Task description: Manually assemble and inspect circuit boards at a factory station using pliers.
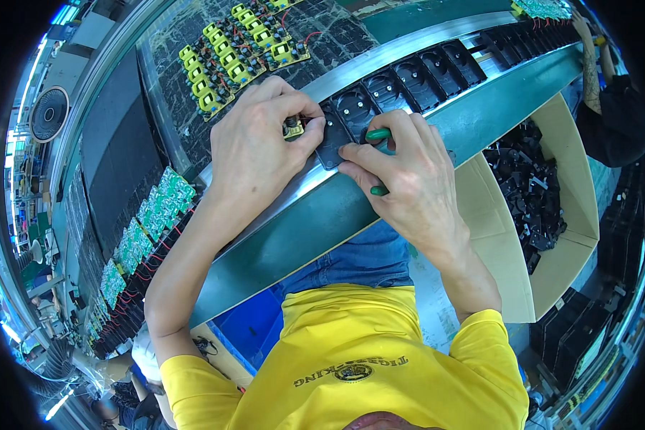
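Note:
My left hand (261, 136) is closed in a pinch on a small circuit board (292, 130) with a yellow part on it, mostly hidden by the fingers. Its fingertips are at the left edge of a black plastic housing (328, 147) lying on the metal rail. My right hand (412, 168) is curled around green-handled pliers (378, 134); two green grips show between the fingers, but the jaws cannot be made out. The right thumb and fingertips are at the housing's right side.
Several black housings (387, 87) run in a row along the rail to the right. Boards with yellow transformers (229, 57) lie on the dark mat beyond. Green boards (150, 215) with red wires line the left. A cardboard box (498, 251) holds black parts; another person's arm (590, 72) is far right.

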Demonstrator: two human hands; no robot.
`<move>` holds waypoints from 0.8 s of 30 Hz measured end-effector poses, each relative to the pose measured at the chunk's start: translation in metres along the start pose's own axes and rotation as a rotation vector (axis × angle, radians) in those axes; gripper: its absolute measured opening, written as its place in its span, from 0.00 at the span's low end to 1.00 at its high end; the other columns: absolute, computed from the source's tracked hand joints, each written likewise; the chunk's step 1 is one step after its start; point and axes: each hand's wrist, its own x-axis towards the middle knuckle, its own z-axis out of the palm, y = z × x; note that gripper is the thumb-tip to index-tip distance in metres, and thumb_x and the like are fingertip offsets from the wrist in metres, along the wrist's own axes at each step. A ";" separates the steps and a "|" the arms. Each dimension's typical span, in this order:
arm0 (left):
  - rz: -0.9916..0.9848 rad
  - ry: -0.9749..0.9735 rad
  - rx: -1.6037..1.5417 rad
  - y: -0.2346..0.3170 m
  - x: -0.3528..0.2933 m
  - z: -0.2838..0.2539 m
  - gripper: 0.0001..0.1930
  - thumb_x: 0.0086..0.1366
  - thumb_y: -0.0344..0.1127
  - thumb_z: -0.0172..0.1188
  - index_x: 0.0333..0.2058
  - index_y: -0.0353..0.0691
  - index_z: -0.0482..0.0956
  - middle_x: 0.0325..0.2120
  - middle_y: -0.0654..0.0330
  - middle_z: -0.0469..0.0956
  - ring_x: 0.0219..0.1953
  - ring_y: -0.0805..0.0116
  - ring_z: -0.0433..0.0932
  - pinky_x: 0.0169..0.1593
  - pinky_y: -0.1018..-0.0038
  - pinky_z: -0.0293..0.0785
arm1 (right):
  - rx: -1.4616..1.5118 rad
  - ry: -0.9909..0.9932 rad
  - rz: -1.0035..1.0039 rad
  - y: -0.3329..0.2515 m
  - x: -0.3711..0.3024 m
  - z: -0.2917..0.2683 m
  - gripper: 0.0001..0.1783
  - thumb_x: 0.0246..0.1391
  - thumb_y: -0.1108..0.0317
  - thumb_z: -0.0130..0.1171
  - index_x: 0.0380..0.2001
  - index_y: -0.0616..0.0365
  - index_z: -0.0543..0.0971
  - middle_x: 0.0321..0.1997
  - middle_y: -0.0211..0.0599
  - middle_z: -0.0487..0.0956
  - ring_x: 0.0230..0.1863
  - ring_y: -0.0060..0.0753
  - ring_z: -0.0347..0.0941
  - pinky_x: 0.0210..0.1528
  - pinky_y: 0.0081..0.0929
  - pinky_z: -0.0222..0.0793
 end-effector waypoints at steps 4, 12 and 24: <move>-0.014 -0.017 -0.042 -0.002 0.000 -0.001 0.05 0.70 0.37 0.73 0.35 0.46 0.92 0.40 0.67 0.82 0.43 0.61 0.83 0.48 0.64 0.81 | 0.004 -0.001 -0.009 0.001 0.000 0.000 0.07 0.60 0.64 0.84 0.41 0.48 0.97 0.53 0.32 0.78 0.48 0.36 0.74 0.55 0.34 0.78; 0.116 0.056 0.113 -0.001 0.001 0.004 0.04 0.69 0.37 0.74 0.35 0.47 0.93 0.39 0.68 0.82 0.40 0.62 0.82 0.45 0.66 0.81 | 0.006 -0.010 0.005 0.000 0.000 -0.001 0.07 0.59 0.65 0.83 0.41 0.49 0.97 0.53 0.32 0.78 0.48 0.36 0.74 0.54 0.35 0.78; 0.208 0.084 0.163 0.001 0.001 0.009 0.02 0.69 0.35 0.74 0.38 0.46 0.92 0.41 0.68 0.82 0.41 0.63 0.84 0.45 0.67 0.80 | 0.034 -0.034 0.005 -0.002 0.004 -0.003 0.09 0.58 0.68 0.83 0.42 0.49 0.96 0.53 0.34 0.79 0.48 0.39 0.76 0.56 0.37 0.79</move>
